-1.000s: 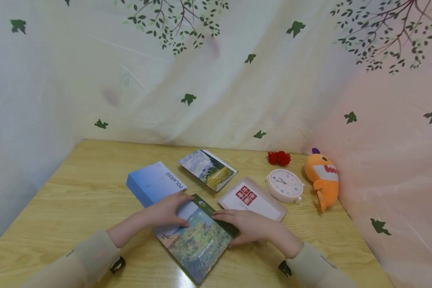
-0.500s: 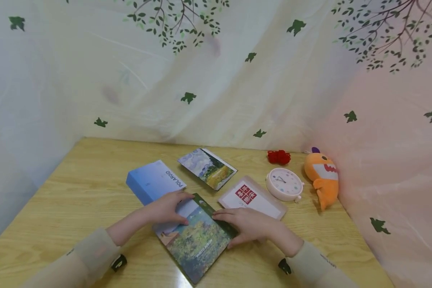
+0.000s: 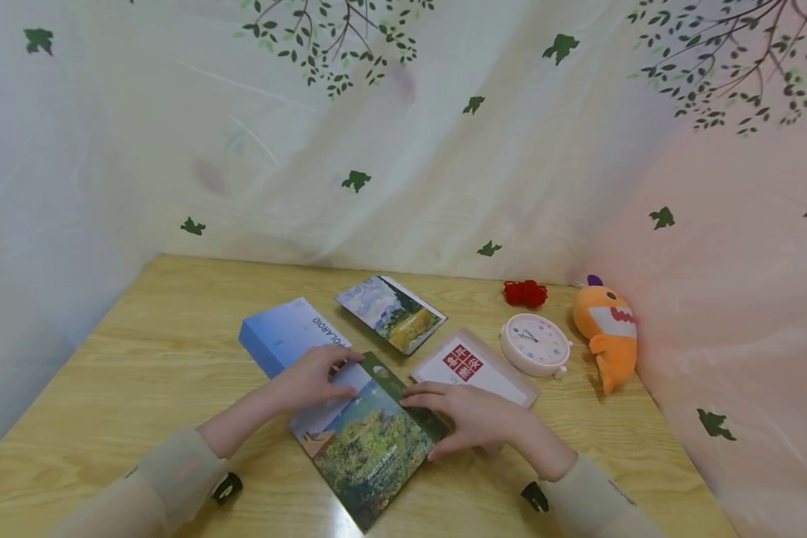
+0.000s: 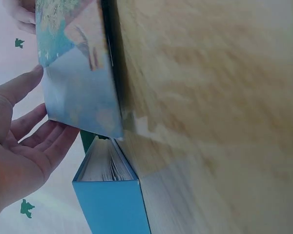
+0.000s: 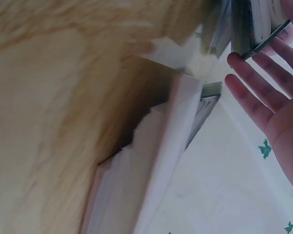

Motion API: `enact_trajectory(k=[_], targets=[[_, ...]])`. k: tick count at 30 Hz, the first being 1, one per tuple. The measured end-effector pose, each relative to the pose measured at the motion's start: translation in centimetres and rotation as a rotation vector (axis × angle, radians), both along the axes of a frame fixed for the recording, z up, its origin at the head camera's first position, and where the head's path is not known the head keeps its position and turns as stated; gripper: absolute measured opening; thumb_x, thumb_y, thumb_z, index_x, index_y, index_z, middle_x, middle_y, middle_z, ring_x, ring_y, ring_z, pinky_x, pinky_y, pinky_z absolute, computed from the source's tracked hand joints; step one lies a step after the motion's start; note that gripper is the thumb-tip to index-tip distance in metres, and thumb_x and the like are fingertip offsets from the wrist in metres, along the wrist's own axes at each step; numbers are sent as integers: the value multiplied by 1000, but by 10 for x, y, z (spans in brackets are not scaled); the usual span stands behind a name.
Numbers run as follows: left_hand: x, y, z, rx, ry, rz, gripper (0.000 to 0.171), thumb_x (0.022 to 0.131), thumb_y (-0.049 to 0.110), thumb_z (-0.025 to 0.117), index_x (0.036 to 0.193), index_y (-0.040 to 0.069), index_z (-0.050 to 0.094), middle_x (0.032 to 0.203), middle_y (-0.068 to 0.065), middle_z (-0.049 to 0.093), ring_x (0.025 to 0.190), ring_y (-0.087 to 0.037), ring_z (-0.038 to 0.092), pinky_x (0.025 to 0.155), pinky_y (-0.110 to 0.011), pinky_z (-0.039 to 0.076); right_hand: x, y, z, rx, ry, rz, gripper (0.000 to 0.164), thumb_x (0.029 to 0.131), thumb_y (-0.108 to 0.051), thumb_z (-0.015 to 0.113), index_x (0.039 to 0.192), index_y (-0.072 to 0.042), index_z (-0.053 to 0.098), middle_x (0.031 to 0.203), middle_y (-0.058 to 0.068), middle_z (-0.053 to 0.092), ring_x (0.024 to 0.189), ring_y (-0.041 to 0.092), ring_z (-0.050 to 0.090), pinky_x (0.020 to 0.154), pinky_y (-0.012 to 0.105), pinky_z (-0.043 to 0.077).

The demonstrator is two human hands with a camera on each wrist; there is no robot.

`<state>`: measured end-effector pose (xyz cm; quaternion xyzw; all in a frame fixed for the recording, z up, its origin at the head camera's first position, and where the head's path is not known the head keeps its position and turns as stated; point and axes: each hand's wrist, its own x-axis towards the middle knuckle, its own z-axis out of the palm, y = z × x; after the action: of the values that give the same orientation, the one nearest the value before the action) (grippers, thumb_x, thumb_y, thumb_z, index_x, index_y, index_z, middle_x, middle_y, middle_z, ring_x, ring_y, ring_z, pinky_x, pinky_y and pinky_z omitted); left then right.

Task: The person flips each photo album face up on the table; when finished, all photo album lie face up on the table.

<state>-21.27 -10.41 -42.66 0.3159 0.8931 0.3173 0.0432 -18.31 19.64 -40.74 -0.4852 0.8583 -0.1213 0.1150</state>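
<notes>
A photo album (image 3: 366,448) with a landscape cover lies slantwise on the wooden table (image 3: 134,359) in front of me. My left hand (image 3: 309,379) rests flat on its far left corner, fingers straight; the left wrist view shows those fingers (image 4: 44,141) against the album cover (image 4: 78,83). My right hand (image 3: 467,420) lies along the album's right edge. In the right wrist view its straight fingers (image 5: 261,90) touch the thin dark cover edge (image 5: 266,36), which stands slightly off the pages.
A blue Polaroid book (image 3: 279,336) lies just beyond the left hand, seen also as the blue book (image 4: 112,204) in the left wrist view. Farther back lies a small landscape booklet (image 3: 390,312). To the right are a pale book with red characters (image 3: 474,368), a pink clock (image 3: 534,344), an orange plush (image 3: 608,332) and a red knot (image 3: 524,293).
Both hands stay on the album. The left hand has crept a little toward the album's far corner, and the view has shifted slightly.
</notes>
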Motion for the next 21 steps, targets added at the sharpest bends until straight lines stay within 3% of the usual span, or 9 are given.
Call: enact_trajectory(k=[9,16,21], targets=[[1,0,11,83,59,86,42,81,31,74,118,13,65,96,4,60,83,-8,55,69,-23,50,4,-2,16,-53,46,35,69,79,-53,68,136,-19,50,147,1,39,135,20,37,106,36,39],[3,-1,20,121,64,113,38,80,30,75,114,14,67,91,5,58,80,-9,54,68,-26,51,4,-3,22,-141,85,69,66,80,-52,68,135,-17,51,146,3,41,132,22,41,103,37,42],[4,0,26,155,88,108,43,80,26,76,118,9,64,97,0,61,87,-14,58,72,-29,54,3,-2,23,-226,128,89,66,79,-51,70,133,-17,53,144,4,43,130,22,44,101,38,44]])
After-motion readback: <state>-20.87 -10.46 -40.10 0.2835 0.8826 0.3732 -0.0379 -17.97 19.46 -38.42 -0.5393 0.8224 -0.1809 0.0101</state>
